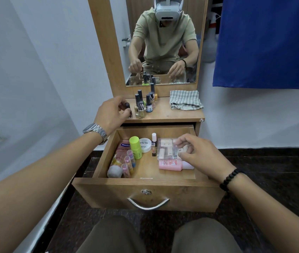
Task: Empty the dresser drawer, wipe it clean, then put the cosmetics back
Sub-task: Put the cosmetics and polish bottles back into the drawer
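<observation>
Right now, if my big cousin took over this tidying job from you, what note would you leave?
Left hand: pinching a dark nail polish bottle on the dresser top, beside the other polish bottles.
Right hand: fingers curled over the clear plastic case in the open drawer, holding nothing.
Done: some polishes moved up.
Left: lift out the green bottle, white jar, pink tube and the rest, wipe with the checked cloth, refill.
</observation>
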### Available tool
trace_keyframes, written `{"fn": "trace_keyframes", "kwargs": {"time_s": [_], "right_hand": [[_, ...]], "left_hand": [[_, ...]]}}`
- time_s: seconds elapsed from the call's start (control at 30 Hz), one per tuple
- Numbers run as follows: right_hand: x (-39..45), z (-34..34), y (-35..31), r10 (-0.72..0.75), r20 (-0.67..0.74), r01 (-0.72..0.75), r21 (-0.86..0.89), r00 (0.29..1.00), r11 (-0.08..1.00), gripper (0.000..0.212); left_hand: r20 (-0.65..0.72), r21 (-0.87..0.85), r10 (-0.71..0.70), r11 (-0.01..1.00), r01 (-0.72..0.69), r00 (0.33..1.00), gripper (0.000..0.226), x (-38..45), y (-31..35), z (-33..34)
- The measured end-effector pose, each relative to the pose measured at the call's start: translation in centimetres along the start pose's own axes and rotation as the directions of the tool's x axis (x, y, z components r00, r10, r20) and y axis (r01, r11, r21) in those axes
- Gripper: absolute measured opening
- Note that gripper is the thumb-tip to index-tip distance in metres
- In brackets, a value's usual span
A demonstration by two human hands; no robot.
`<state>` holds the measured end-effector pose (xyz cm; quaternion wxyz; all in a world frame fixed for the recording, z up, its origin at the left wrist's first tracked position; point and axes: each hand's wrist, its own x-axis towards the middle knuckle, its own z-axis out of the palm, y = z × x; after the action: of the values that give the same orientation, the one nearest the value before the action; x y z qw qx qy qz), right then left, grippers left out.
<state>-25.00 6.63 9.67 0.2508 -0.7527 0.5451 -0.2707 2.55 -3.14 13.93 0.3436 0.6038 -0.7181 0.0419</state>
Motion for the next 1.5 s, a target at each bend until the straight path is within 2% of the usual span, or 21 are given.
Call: {"fn": "trace_keyframes", "kwargs": {"time_s": [0.1, 0.23, 0.37, 0.5, 0.93, 1.27, 1.5], "right_hand": [[0.1, -0.1, 0.2, 0.004, -0.002, -0.004, 0.002, 1.0, 1.0, 0.025], [0.0, 0.0, 0.0, 0.004, 0.005, -0.004, -0.004, 1.0, 1.0, 0.025], [-0.1, 0.2, -0.2, -0.005, 0.012, 0.005, -0.012, 1.0, 1.0, 0.025], [-0.1, 0.4, -0.2, -0.01, 0.024, 0.011, -0.028, 1.0, 1.0, 0.025], [-0.2, 0.4, 0.1, 0.016, 0.046, -0.014, -0.031, 0.999, 0.999, 0.029], [-0.2, 0.6, 0.0, 0.013, 0.053, -0.011, -0.04, 0.999, 0.999, 0.029], [-0.1, 1.1, -0.3, -0.001, 0.042, 0.003, -0.032, 0.999, 0.999, 0.027]], "left_hand": [[0.054, -0.046, 0.076, 0.996, -0.073, 0.996, 0.013, -1.4, 1.3, -1.0], [0.257, -0.094, 0.235, 0.971, -0.218, 0.937, 0.018, -4.0, 2.2, -0.3], [0.398, 0.073, 0.331, 0.918, -0.389, 0.856, 0.022, -5.7, 1.7, 2.0], [0.446, 0.228, 0.251, 0.896, -0.381, 0.859, 0.028, -6.6, 1.6, 3.3], [0.473, 0.278, 0.214, 0.884, -0.375, 0.855, 0.026, -6.8, 1.4, 5.2], [0.5, 0.318, 0.208, 0.859, -0.401, 0.841, 0.032, -6.7, 1.0, 5.2], [0.303, 0.225, 0.255, 0.917, -0.329, 0.918, 0.023, -5.9, 0.3, 3.9]]}}
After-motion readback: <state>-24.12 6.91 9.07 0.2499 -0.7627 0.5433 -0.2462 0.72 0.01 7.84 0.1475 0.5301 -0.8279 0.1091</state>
